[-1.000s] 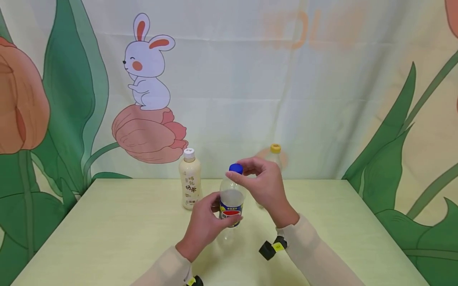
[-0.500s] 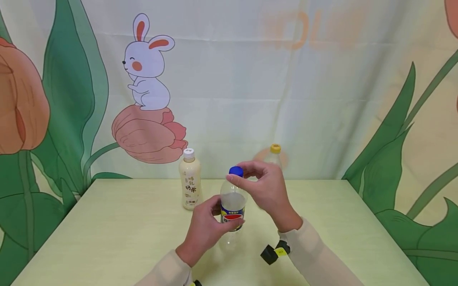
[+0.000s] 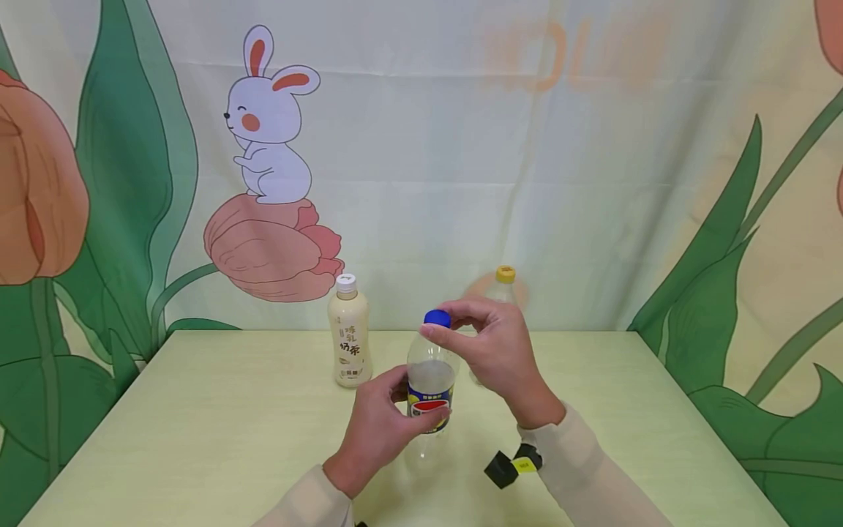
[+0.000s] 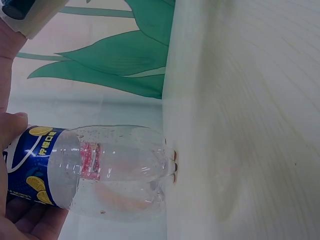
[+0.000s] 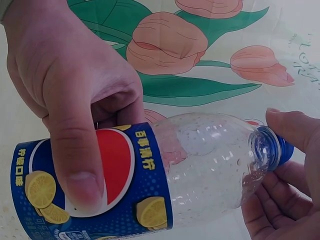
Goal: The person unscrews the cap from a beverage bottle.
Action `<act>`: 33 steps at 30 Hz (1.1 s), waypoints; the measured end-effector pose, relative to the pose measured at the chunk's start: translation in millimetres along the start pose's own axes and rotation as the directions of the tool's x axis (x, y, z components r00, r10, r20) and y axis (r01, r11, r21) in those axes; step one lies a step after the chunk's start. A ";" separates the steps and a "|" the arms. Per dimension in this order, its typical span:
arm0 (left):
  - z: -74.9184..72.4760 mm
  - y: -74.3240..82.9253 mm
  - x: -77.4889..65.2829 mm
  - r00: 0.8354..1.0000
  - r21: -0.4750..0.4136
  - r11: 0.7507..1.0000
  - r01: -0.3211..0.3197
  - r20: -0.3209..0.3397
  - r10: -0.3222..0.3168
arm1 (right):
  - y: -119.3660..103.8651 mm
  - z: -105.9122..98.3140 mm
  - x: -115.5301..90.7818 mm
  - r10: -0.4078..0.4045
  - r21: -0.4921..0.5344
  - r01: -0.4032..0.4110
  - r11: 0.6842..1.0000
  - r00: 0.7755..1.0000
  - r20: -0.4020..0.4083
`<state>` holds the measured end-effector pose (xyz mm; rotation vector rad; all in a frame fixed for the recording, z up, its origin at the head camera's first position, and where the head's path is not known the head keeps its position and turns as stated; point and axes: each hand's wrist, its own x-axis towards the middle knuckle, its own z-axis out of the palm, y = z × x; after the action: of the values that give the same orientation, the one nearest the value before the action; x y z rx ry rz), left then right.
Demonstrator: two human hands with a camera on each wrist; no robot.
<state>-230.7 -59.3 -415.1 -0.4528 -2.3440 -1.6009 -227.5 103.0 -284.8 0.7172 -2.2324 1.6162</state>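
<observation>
Pale cloth painted with tulips and a rabbit [image 3: 273, 146] hangs behind your light table [image 3: 217, 424], where 3 bottles show. You have the clear bottle [image 3: 431, 375] nearest you, in front of the other 2 and roughly upright; I cannot tell whether its base rests on the table or sits just above it. Your left hand [image 3: 382, 417] is clamped round its blue label [image 5: 145, 192], thumb across the front. Your right hand [image 3: 497, 348] pinches the blue cap [image 3: 437, 318] between thumb and fingers.

As for progress, you have the bottle steadied and the cap gripped, so the setting-up looks done. The cap sits on the neck, so it is not yet off; whether you are loosening or tightening it, these views cannot settle. The turn itself looks like the step in hand, and releasing the cap and bottle would be left after it. Your milk tea bottle [image 3: 350, 340], to the left, and the yellow-capped bottle [image 3: 503, 294], partly hidden behind your right hand, both wear their caps and are untouched.
</observation>
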 end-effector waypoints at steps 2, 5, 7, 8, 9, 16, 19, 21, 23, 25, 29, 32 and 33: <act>-0.6 0.7 -0.4 1.000 0.006 1.000 -0.003 0.003 0.002 | 0.3 -0.3 0.4 -0.016 0.009 0.015 1.000 1.000 0.008; -1.5 0.9 -0.7 1.000 0.013 1.000 -0.007 0.013 0.006 | 0.8 -0.6 0.6 -0.037 0.010 0.037 0.999 0.999 0.024; -2.0 0.5 -0.9 1.000 0.010 1.000 -0.013 0.020 0.013 | 0.8 -0.9 0.7 -0.043 0.015 0.043 0.999 0.998 0.034; -2.3 0.2 -0.9 1.000 0.008 1.000 -0.014 0.022 0.014 | 0.7 -1.1 0.6 -0.046 0.016 0.045 0.999 0.998 0.038; -2.7 -0.1 -0.9 1.000 0.006 1.000 -0.015 0.026 0.014 | 0.8 -1.3 0.5 -0.046 0.017 0.046 0.999 0.998 0.041; -4.7 -2.0 -0.9 0.998 -0.017 0.999 -0.037 0.050 0.038 | -0.4 -2.2 1.2 -0.070 0.047 0.067 0.997 0.995 0.066; -5.1 -1.5 -0.8 0.998 -0.023 0.999 -0.040 0.056 0.041 | -0.2 -3.1 1.7 -0.073 0.051 0.069 0.996 0.994 0.084; -5.1 -0.8 -0.7 0.997 -0.016 0.999 -0.039 0.060 0.040 | 0.2 -4.1 2.1 -0.068 0.053 0.063 0.997 0.993 0.098; -5.3 1.2 -0.8 0.998 -0.012 0.999 -0.032 0.062 0.032 | 0.8 -5.0 2.8 -0.066 0.055 0.060 0.997 0.992 0.112; -5.9 5.9 -1.7 0.998 -0.014 1.000 -0.027 0.062 0.028 | 1.3 -6.1 3.3 -0.061 0.060 0.053 0.997 0.990 0.125; -10.0 22.4 -5.5 0.997 -0.033 0.999 -0.020 0.070 0.023 | 5.1 -8.1 4.9 -0.055 0.083 0.042 0.996 0.987 0.152; -13.1 30.8 -7.7 0.996 -0.040 0.999 -0.012 0.084 0.015 | 15.7 -9.5 8.0 -0.055 0.095 0.038 0.995 0.982 0.181; -13.2 30.2 -7.6 0.996 -0.039 0.999 -0.007 0.088 0.010 | 20.4 -10.0 9.3 -0.055 0.100 0.036 0.994 0.980 0.193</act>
<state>-211.1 -62.1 -387.7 -0.5513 -2.3743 -1.6576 -247.1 115.3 -293.1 0.9855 -2.2633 1.7064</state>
